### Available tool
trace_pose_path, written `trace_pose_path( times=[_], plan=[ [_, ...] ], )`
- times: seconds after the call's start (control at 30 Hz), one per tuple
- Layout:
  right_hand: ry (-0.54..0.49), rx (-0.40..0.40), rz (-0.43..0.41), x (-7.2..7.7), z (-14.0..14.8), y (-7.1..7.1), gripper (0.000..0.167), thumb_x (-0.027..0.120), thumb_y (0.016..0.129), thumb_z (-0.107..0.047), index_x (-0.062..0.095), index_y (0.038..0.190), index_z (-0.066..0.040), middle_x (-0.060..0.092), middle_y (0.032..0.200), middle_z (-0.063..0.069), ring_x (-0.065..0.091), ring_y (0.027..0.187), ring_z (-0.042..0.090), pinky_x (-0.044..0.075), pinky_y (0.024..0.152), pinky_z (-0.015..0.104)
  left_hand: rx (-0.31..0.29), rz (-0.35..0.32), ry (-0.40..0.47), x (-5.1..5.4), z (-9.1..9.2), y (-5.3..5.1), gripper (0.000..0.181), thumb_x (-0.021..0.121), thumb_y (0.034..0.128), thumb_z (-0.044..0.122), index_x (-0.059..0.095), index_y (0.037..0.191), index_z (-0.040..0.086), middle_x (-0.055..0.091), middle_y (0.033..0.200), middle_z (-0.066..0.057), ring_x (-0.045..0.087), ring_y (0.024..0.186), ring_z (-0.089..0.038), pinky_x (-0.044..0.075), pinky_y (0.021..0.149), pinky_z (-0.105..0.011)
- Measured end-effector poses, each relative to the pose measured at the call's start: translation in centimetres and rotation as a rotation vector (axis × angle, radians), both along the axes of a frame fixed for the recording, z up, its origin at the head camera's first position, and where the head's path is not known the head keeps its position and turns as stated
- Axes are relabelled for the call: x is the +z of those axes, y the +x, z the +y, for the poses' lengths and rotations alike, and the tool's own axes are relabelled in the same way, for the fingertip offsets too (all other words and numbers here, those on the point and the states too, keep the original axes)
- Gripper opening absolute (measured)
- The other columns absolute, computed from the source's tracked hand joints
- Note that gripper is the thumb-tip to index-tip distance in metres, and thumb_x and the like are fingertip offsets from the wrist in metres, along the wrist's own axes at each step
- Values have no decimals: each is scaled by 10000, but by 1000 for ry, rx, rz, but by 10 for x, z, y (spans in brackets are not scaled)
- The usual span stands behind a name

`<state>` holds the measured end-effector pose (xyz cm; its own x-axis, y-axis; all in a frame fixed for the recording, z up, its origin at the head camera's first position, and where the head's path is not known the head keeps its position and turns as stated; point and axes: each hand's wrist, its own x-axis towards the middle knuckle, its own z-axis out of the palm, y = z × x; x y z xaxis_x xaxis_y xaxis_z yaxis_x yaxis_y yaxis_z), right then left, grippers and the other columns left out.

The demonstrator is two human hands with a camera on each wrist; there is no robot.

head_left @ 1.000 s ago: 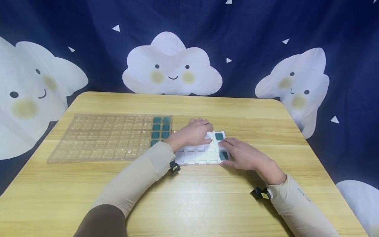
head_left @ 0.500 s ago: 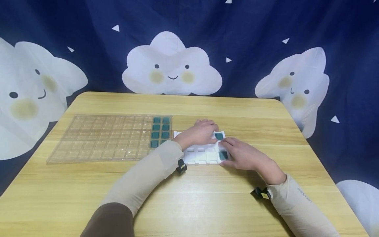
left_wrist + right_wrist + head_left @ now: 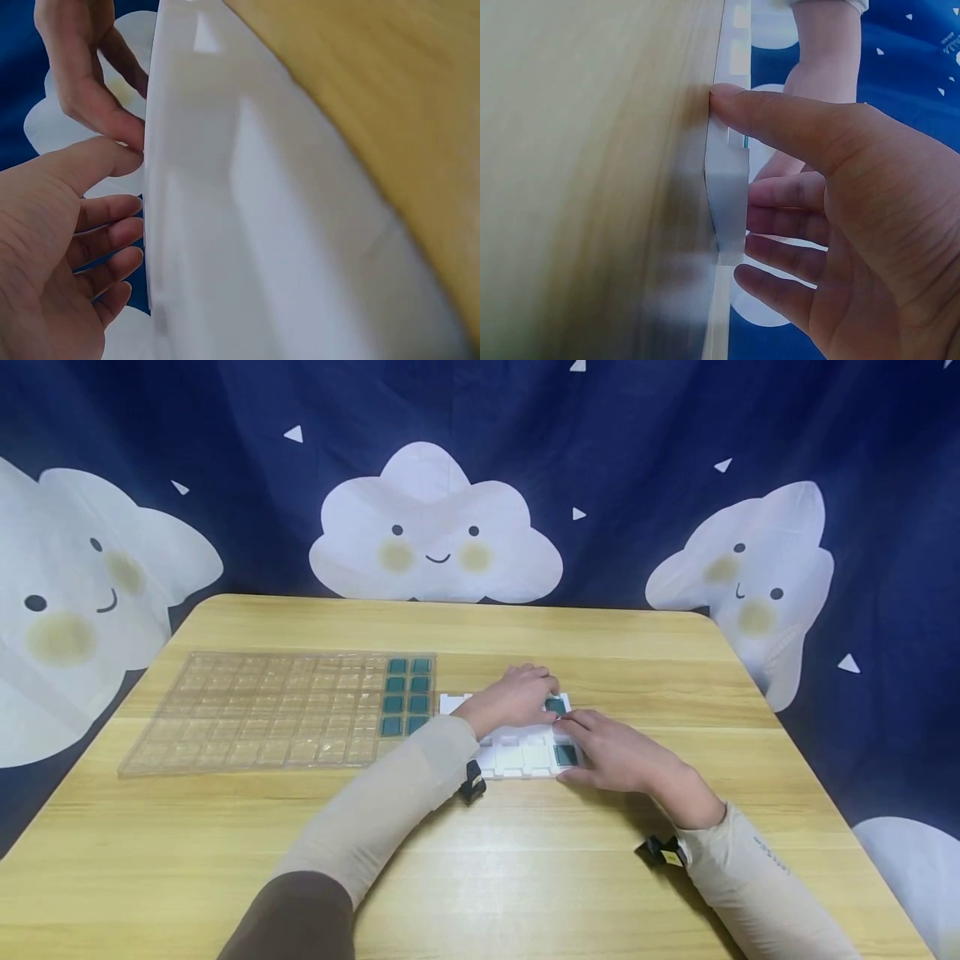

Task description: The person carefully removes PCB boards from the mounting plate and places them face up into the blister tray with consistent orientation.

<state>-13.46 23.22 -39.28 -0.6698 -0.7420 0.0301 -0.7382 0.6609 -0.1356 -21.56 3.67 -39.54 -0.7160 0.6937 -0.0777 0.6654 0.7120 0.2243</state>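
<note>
A white slotted tray (image 3: 517, 756) lies at the table's middle, with teal square tiles in its right-end column. One is a far tile (image 3: 555, 705), another a near tile (image 3: 565, 754). My left hand (image 3: 510, 697) reaches over the tray's far side, fingers loosely bent, its fingertips and thumb beside the far tile. In the left wrist view the left thumb (image 3: 112, 159) meets a right-hand finger at the tray. My right hand (image 3: 618, 750) holds the right end, with its thumb (image 3: 735, 109) on the near corner and fingers on the upper face. Those fingers hide the middle of that column.
A clear plastic compartment tray (image 3: 270, 710) lies left of the white tray. Several teal tiles (image 3: 393, 703) fill its right-hand columns, partly behind the left forearm. The wooden table (image 3: 510, 877) has a dark blue cloud-print curtain (image 3: 600, 435) behind it.
My left hand has moved right along the white tray, from beside the far tile up to it. The right hand has stayed on the tray's right end.
</note>
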Motion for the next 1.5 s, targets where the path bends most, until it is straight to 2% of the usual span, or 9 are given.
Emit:
trace_pose_path(
  times=[0.3,0.53,1.03,1.5],
  plan=[
    [-4,1,-1,0,0,1,760,721,846,-458,483,1393,12,534,1327,162,517,1210,314,451,1002,457,-5,0,-9,-4,5,-3,413,645,934,402,636,1268,158,588,1252,-3,478,1211,-241,367,1030,-438],
    [-21,-3,-13,0,0,3,755,731,839,-451,490,1386,10,537,1326,167,520,1207,316,451,1002,458,-28,5,-6,-1,8,-1,331,655,933,366,684,1188,158,634,1170,10,518,1098,-213,379,974,-420],
    [-18,-11,-12,-1,0,2,787,725,841,-465,463,1415,5,528,1336,163,518,1207,303,454,998,452,-30,39,10,-3,6,-3,345,666,919,378,693,1188,164,659,1147,13,560,1068,-196,384,971,-432],
    [-15,-9,-11,0,-1,1,686,732,838,-444,537,1329,-7,545,1309,140,527,1184,291,461,987,442,-28,63,24,6,-4,-4,366,643,930,388,681,1202,145,654,1125,14,558,1051,-175,405,947,-410]
  ],
)
